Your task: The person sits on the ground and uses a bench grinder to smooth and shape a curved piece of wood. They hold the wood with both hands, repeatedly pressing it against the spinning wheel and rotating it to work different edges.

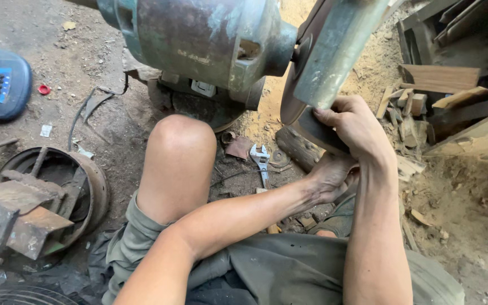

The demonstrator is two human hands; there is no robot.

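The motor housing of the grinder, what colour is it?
The motor housing is worn blue-green with brown rusty patches, seen in the head view.

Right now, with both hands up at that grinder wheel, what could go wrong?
The right hand grips the dark wheel at its lower rim with bare fingers; if it turned, they could be caught under the guard. The left hand sits just below, equally exposed. The bare knee is close to the motor housing. The adjustable wrench lies loose on the dirt floor among scraps, easy to lose or kick.
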